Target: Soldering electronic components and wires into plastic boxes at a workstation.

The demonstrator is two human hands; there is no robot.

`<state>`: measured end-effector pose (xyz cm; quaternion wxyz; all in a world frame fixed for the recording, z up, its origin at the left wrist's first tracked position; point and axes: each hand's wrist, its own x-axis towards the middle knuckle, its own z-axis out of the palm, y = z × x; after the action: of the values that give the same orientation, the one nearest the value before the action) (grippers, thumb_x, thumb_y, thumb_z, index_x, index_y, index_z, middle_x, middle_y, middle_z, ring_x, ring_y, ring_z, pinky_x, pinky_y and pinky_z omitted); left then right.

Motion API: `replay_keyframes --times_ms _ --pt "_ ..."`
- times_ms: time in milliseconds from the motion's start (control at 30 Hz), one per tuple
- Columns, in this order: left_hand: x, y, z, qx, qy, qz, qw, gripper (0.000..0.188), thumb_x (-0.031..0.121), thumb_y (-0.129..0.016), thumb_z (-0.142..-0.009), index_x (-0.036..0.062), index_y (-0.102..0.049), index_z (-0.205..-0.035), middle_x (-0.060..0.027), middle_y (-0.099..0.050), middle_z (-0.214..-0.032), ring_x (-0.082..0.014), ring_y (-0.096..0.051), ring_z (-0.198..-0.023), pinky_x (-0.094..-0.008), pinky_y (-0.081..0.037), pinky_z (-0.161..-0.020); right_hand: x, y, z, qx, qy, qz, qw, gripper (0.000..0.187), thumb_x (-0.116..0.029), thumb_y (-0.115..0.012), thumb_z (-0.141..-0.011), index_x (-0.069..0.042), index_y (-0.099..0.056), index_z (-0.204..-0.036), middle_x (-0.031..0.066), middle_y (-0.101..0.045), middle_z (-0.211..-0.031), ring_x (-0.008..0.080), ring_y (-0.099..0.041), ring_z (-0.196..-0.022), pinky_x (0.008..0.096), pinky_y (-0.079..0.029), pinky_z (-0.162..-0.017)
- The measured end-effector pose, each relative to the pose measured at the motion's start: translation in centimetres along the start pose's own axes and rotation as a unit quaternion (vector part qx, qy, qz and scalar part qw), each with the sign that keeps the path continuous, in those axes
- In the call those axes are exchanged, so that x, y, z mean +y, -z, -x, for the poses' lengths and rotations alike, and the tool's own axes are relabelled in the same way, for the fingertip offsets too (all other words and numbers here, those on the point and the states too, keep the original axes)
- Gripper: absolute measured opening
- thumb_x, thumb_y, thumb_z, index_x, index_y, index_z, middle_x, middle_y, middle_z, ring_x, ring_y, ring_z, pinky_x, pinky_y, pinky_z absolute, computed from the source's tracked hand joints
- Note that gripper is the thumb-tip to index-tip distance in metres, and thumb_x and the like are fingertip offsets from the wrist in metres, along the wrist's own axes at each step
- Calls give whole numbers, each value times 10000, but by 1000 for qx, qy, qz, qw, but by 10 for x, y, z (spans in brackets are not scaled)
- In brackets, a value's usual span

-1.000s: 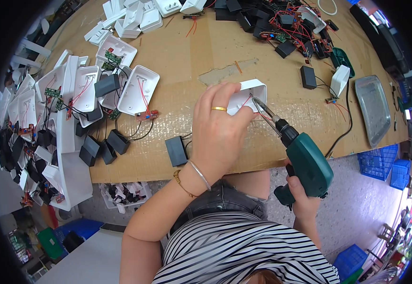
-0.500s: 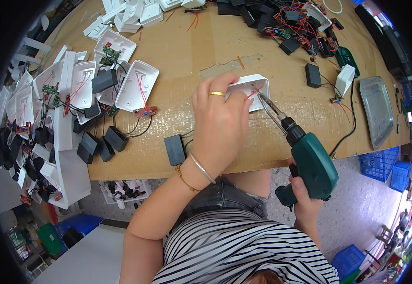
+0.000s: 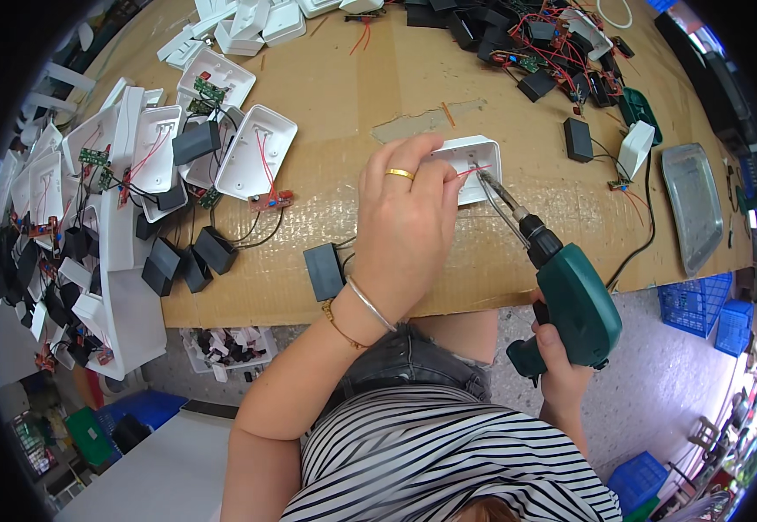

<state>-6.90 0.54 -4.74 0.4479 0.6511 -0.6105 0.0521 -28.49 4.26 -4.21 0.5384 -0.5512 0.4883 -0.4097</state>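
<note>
My left hand point(image 3: 406, 209) is closed at a white plastic housing point(image 3: 486, 150) on the cardboard-covered bench. Its fingertips pinch a thin red wire point(image 3: 475, 170) over the housing's open inside; the palm hides the housing's near left part. In my right hand point(image 3: 563, 364) is a dark green soldering gun point(image 3: 579, 300), held by its grip from below. The gun's metal tip, with a thin tube alongside, reaches into the housing close to the wire; whether they touch, I cannot tell. A black box point(image 3: 324, 271) with a dark cable lies beside my left wrist.
White housings point(image 3: 257, 152) with wires, circuit boards and black boxes crowd the left side. A heap of black boxes and red-wired boards point(image 3: 539, 52) lies at the far right. Nearer on the right are a clear tray point(image 3: 692, 209) and the gun's cord point(image 3: 645, 252). Blue crates point(image 3: 694, 303) stand below.
The red wire has tipped to lie flatter across the housing. The gun's tip stays by it, and both hands keep their hold. The whole view has shifted slightly.
</note>
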Motion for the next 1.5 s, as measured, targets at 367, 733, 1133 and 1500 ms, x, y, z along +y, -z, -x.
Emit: replay_keyframes --times_ms 367,733,1133,1500 --pt "5 -9 -1 -4 -8 -52 999 65 35 -623 -689 12 -561 -693 -104 -538 -982 -310 -474 -903 -397 -373 -810 -8 -7 1 27 -16 4 1000 496 -252 -675 -748 8 -517 -1141 103 -599 -994 121 -543 -765 240 -435 -685" --pt "-1 -6 4 -4 -25 -21 999 55 29 -621 -698 5 -572 -698 -111 -540 -1032 -313 -483 -922 -399 -377 -822 -8 -10 1 37 -13 2 999 516 -293 -685 -737 21 -528 -1116 104 -597 -968 120 -536 -727 229 -429 -653" --pt "1 -8 4 -28 -23 -22 999 125 34 -590 -643 -62 -567 -720 -133 -483 -1064 -304 -441 -993 -424 -354 -839 -10 -11 1 29 -3 19 999 504 -281 -684 -741 26 -528 -1109 106 -596 -961 121 -536 -724 230 -428 -656" --pt "2 -10 4 -19 -22 -26 999 91 16 -603 -639 -31 -558 -702 -121 -499 -1048 -309 -451 -969 -421 -356 -831 -7 -8 3 34 -10 33 999 516 -288 -687 -732 24 -532 -1112 104 -601 -949 124 -537 -737 241 -431 -667"
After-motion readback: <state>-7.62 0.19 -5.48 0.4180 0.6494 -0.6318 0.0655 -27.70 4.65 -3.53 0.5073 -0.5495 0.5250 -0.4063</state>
